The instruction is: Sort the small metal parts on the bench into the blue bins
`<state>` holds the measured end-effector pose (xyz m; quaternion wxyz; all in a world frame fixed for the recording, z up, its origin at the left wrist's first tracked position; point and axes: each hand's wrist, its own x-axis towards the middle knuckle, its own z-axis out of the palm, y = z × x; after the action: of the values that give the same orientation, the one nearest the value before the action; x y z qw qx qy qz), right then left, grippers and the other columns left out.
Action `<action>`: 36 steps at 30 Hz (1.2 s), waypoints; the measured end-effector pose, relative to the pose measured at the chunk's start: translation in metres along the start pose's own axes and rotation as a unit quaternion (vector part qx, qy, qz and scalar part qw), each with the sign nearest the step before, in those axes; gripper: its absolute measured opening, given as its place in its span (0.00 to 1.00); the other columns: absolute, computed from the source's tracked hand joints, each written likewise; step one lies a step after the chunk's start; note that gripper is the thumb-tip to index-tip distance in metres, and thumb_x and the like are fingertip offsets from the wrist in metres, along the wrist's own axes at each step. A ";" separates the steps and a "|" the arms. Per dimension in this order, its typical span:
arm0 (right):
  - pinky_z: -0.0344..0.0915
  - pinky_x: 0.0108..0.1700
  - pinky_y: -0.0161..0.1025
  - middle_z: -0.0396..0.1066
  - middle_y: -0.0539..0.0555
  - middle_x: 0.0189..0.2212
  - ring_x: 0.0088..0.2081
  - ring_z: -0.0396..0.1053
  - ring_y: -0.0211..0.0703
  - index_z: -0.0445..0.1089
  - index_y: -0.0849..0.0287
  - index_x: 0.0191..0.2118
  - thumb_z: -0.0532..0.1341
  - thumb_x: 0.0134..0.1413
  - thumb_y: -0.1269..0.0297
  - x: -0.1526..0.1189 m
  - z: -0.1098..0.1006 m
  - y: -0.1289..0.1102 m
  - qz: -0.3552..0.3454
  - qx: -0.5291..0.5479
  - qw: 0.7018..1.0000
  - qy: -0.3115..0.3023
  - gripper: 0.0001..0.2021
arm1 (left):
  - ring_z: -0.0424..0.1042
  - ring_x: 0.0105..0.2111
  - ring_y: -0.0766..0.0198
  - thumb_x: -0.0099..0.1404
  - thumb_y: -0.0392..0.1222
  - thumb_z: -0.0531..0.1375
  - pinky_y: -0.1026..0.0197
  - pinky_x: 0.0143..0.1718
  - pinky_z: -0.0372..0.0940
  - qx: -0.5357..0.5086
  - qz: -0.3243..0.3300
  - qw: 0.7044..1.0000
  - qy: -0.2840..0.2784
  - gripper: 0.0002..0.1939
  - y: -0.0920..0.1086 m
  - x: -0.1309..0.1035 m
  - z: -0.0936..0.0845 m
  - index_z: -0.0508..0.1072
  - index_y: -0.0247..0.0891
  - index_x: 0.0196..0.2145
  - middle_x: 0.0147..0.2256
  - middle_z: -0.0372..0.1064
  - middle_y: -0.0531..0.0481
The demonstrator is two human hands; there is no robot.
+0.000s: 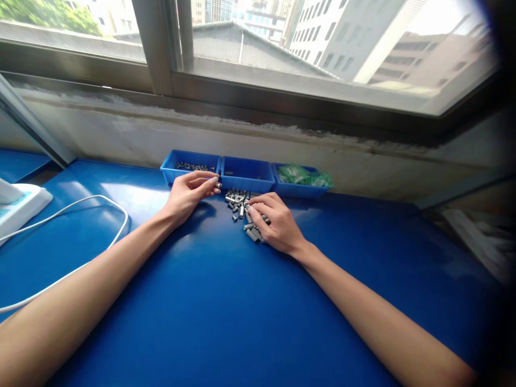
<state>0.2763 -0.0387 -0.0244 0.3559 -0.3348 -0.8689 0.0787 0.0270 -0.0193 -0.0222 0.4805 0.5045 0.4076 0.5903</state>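
Loose metal pieces (241, 210), short and cylinder-like, lie in a pile on the blue tabletop (226, 301). My left hand (188, 194) is closed in a pinch in front of the left bin, with a small metal piece (218, 185) at its fingertips. Over the right side of the pile, my right hand (278, 221) has its thumb and forefinger together on a small metal piece (248, 206). That hand partly hides the pile. Several longer pieces (253, 233) lie beneath its thumb.
Three joined blue bins stand behind the pile: the left bin (169, 174) holds small metal pieces, the middle bin (248, 184) a few, the right bin (298, 190) green plastic (300, 175). A white cable (116, 236) and power strip (30, 207) lie left. A window (262, 80) rises behind.
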 end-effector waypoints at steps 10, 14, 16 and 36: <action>0.69 0.52 0.51 0.77 0.57 0.42 0.46 0.70 0.50 0.75 0.57 0.36 0.57 0.68 0.64 0.001 -0.001 -0.003 -0.001 0.002 1.000 0.007 0.11 | 0.81 0.40 0.56 0.59 0.46 0.70 0.57 0.47 0.75 0.140 0.150 0.959 0.197 0.12 0.006 0.007 -0.008 0.81 0.39 0.39 0.38 0.80 0.46; 0.69 0.52 0.51 0.77 0.58 0.41 0.46 0.70 0.50 0.76 0.57 0.36 0.56 0.68 0.64 0.002 -0.001 -0.004 -0.001 0.002 1.000 0.009 0.12 | 0.80 0.41 0.57 0.64 0.46 0.66 0.57 0.47 0.74 0.198 0.182 0.953 0.142 0.13 0.006 0.001 -0.005 0.81 0.38 0.44 0.44 0.79 0.44; 0.69 0.53 0.51 0.77 0.57 0.42 0.47 0.70 0.50 0.76 0.57 0.36 0.57 0.68 0.64 0.002 -0.001 -0.004 0.003 0.001 1.000 0.009 0.11 | 0.79 0.38 0.59 0.66 0.46 0.64 0.57 0.45 0.73 0.261 0.214 0.939 0.058 0.13 0.009 -0.005 -0.001 0.81 0.37 0.44 0.41 0.79 0.44; 0.69 0.53 0.52 0.77 0.57 0.42 0.48 0.69 0.50 0.76 0.56 0.38 0.56 0.68 0.63 0.001 -0.001 -0.004 0.007 0.000 1.000 -0.001 0.11 | 0.75 0.33 0.63 0.69 0.44 0.61 0.63 0.38 0.68 0.393 0.230 0.858 -0.238 0.08 0.004 -0.014 0.006 0.78 0.38 0.38 0.35 0.77 0.48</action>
<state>0.2746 -0.0408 -0.0215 0.3549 -0.3412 -0.8666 0.0816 0.0325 -0.0342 -0.0204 0.1752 0.8561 0.3514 0.3361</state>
